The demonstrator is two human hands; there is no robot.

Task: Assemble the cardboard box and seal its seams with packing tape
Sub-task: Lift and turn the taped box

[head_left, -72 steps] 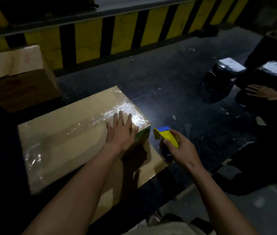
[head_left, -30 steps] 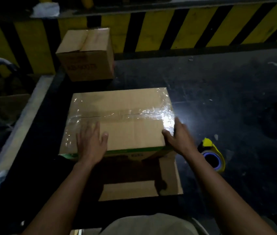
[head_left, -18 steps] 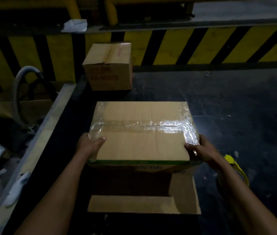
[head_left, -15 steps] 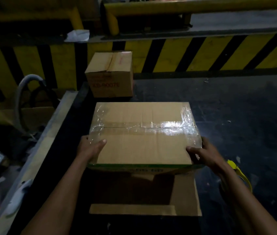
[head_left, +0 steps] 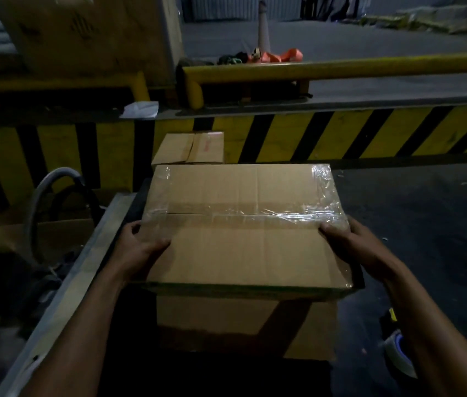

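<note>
A brown cardboard box (head_left: 243,247) fills the middle of the head view, its top seam covered by a shiny strip of clear tape that wraps down both ends. My left hand (head_left: 137,247) grips the box's left side with the thumb on top. At the opposite end my right hand (head_left: 352,247) holds the right side. The box is raised above a flat piece of cardboard (head_left: 243,325) on the dark floor. The tape dispenser (head_left: 398,351), yellow and blue, lies on the floor under my right forearm, mostly hidden.
A smaller closed carton (head_left: 189,147) stands behind the box against the yellow-and-black striped kerb (head_left: 341,133). A grey hose (head_left: 43,196) curls at the left beside a metal ledge (head_left: 77,282). A yellow rail (head_left: 341,67) runs along the back.
My right hand set the tape dispenser down on the floor. Both hands moved from the box top to its two ends, and the box has risen closer to me.
</note>
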